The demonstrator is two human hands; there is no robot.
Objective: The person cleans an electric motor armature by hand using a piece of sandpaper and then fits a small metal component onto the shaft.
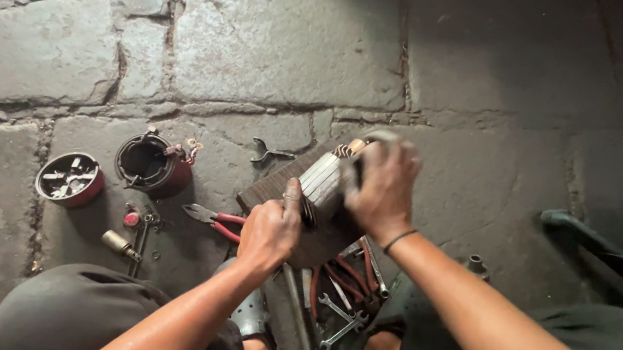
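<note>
Both hands working a motor rotor/armature (324, 181), lying tilted on a dark wooden block (277, 186) on the stone floor (265, 45). R hand (385, 188) is wrapping over the far end by the copper windings, fingers curled and gripping the rotor body. L hand (270, 231) is sitting at the near end, fist clenched, looks like it's closing on the shaft or a tool at that end; can't tell which, view is blocked by the hand itself.

Judgement on doing this well: keep R hand clamping the laminated core, not the windings, so wire isn't getting nicked. Keep rotor seated on the block so it isn't rolling. Apply L hand force in line w/ the shaft axis.

Nearby: red-handled pliers (214, 220) just left of L hand, spanners (340, 311) piled btwn the knees, stator housing w/ coil (153, 164) and a red round tin of small parts (70, 178) further left, well apart from the rotor.
</note>
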